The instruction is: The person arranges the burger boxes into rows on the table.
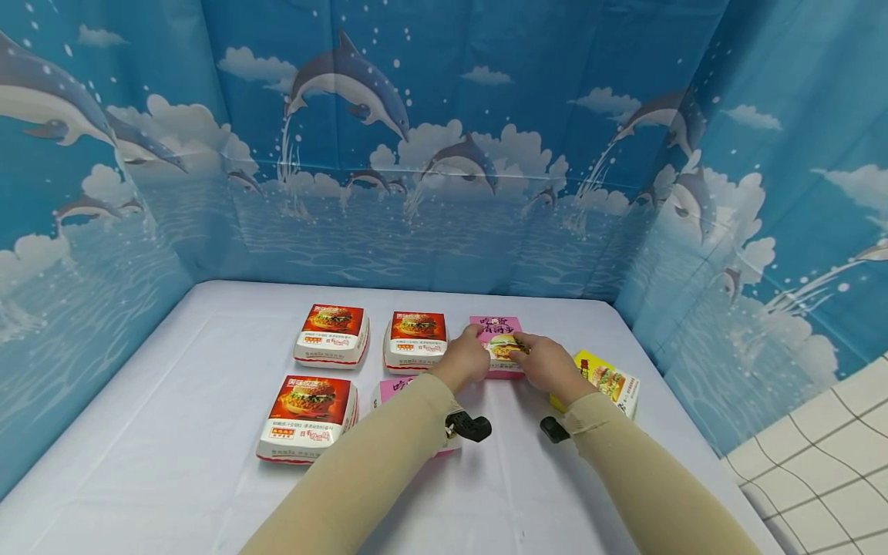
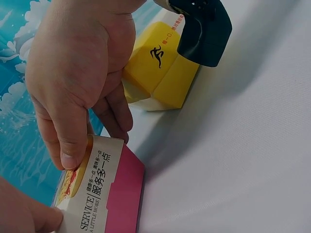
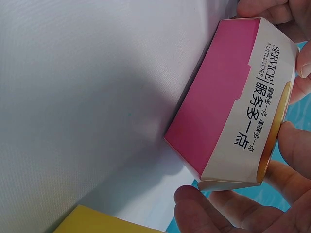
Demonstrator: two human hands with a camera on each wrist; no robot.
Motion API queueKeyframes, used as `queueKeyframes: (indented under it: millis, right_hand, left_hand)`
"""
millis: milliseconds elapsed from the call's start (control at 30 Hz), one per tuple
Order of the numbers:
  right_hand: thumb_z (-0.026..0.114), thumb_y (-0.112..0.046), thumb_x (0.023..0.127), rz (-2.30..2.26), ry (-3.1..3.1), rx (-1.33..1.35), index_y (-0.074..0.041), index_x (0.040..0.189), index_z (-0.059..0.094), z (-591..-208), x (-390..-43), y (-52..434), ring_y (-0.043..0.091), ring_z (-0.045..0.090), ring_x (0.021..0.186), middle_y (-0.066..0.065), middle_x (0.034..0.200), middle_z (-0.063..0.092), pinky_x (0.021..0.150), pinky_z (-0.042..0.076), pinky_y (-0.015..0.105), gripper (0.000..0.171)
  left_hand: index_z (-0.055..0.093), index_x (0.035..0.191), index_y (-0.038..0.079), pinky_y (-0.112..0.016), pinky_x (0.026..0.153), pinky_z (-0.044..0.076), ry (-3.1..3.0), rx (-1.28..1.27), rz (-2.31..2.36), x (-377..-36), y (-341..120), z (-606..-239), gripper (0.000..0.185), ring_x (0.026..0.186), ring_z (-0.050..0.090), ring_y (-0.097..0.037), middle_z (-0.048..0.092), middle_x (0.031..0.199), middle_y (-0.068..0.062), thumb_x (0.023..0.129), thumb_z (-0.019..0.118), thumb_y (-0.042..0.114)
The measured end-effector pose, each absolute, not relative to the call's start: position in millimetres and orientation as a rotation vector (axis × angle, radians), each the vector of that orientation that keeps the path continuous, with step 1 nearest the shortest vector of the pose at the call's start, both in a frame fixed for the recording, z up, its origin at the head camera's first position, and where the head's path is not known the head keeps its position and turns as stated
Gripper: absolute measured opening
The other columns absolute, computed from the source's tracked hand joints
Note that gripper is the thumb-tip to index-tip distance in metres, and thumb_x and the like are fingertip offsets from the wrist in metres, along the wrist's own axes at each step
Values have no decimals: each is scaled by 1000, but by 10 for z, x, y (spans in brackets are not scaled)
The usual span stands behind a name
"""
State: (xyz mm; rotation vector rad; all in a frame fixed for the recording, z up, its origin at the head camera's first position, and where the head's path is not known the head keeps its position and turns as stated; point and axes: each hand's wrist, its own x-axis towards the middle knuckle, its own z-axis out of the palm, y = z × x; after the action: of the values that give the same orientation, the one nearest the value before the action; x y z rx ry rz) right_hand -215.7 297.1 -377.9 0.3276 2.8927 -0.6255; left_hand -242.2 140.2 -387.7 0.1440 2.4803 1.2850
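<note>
A pink burger box [image 1: 496, 327] stands on the table, with a hand at either side. My left hand [image 1: 466, 361] grips its left side, thumb on the lid edge. On the opposite side my right hand [image 1: 551, 368] holds it, its thumb pressed on the top and its fingers around the side. The box's pink front wall [image 3: 214, 92] and white printed lid edge show up close in the right wrist view. Only part of the left hand [image 2: 24, 211] appears in the left wrist view. Partly behind the right wrist lies a yellow burger box [image 1: 610, 378], set at an angle.
Three red-and-white burger boxes, at the back left [image 1: 331, 333], the back middle [image 1: 418, 339] and the front left [image 1: 308, 416], sit on the white-covered table [image 1: 139, 432]. The left forearm hides much of another pink box [image 1: 390, 388]. A dolphin-print curtain [image 1: 444, 231] surrounds the table.
</note>
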Motion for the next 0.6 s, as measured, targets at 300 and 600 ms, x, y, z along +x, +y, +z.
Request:
queueKeyframes:
  millis: [300,600]
  right_hand:
    - [56,-35,110,-599,2890,332,-17,165,37,-3782,-2172,2974,45,39,151,21,166,41,124,33,62,61]
    - [56,-35,109,-598,2898,322,-16,165,37,-3790,-2177,2976,45,39,152,21,165,41,123,34,62,61]
  left_hand:
    - [38,163,28,-49,108,48,2453,105,1324,-2416,1405,-3882,66,125,54,-31,46,163,-17,102,52,9]
    - [38,163,28,-52,112,47,2456,100,1323,-2417,1410,-3880,66,127,54,-32,46,162,-17,102,53,10]
